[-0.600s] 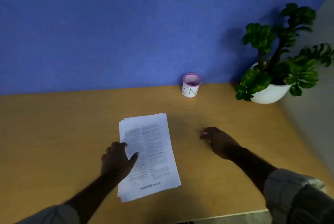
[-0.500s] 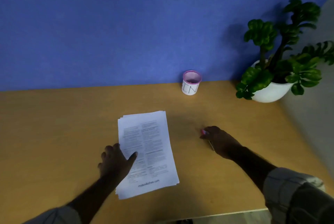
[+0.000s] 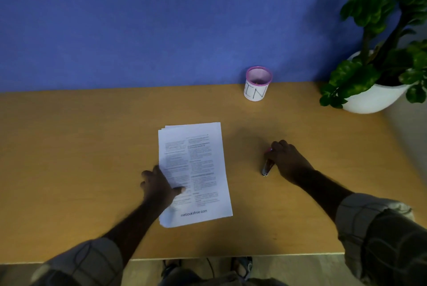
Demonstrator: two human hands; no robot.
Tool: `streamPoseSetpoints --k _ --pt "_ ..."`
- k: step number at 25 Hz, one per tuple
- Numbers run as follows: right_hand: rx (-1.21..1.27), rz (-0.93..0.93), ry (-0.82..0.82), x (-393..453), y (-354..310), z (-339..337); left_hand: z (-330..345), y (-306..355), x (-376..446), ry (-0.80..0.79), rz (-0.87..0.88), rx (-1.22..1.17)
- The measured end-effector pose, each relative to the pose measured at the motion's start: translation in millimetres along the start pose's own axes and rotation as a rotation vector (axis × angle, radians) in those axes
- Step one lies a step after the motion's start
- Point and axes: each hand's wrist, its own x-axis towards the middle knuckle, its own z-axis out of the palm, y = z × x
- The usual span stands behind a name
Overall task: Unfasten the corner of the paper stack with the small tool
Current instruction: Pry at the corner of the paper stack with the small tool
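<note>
A stack of printed white paper (image 3: 201, 165) lies flat on the wooden desk (image 3: 69, 147), its sheets slightly fanned at the top left corner. My left hand (image 3: 159, 185) rests on the stack's left edge, fingers spread, thumb on the page. To the right, my right hand (image 3: 288, 161) lies on the desk with its fingers curled over a small dark tool with a pink end (image 3: 267, 166). The tool's metal tip pokes out below the fingers. The fastening at the stack's corner is too small to make out.
A small white cup with a pink rim, marked "IN" (image 3: 256, 84), stands at the back against the blue partition (image 3: 161, 20). A potted green plant in a white bowl (image 3: 379, 98) fills the back right corner. The desk's front edge runs near my body.
The view has tilted down a little. My left hand slid slightly along the paper's left edge. My right hand stays over the small tool, whose tip now shows.
</note>
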Motion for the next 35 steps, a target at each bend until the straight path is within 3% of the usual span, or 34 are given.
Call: streamPoseSetpoints --k 7,11,13,16,18,22,24,26,29,35 --pt "0.044 0.128 -0.055 5.3 -23.2 0.3 -6.4 6.8 10.1 -0.068 -0.008 -0.175" --pt "0.601 0.400 0.024 9.1 -45.2 -6.1 -18.3 6.8 19.7 -0.036 -0.062 -0.421" --pt "0.972 0.596 0.031 14.8 -54.3 -10.6 -38.5 10.9 27.7 0.030 -0.026 -0.401" --pt "1.509 0.763 0.009 21.8 -62.3 -23.3 -81.9 14.6 36.7 0.202 0.166 -0.298" --pt "1.706 0.780 0.003 23.2 -63.6 -31.4 -113.3 16.2 39.0 0.338 0.341 -0.240" --pt "1.847 0.772 0.025 21.5 -65.8 -39.8 -158.7 22.1 36.3 0.689 0.726 -0.093" --pt "1.839 0.786 0.065 21.0 -68.0 -42.7 -157.3 26.3 30.3 0.764 0.855 -0.026" --pt "1.832 0.815 0.109 19.9 -68.8 -43.7 -136.4 29.0 23.4 0.742 0.961 0.078" --pt "1.796 0.853 0.107 11.5 -66.3 -42.2 -83.3 22.8 16.4 0.518 1.026 0.196" --pt "1.701 0.775 0.064 -19.0 -61.6 -30.8 -13.7 -15.0 9.2 0.187 0.902 0.279"
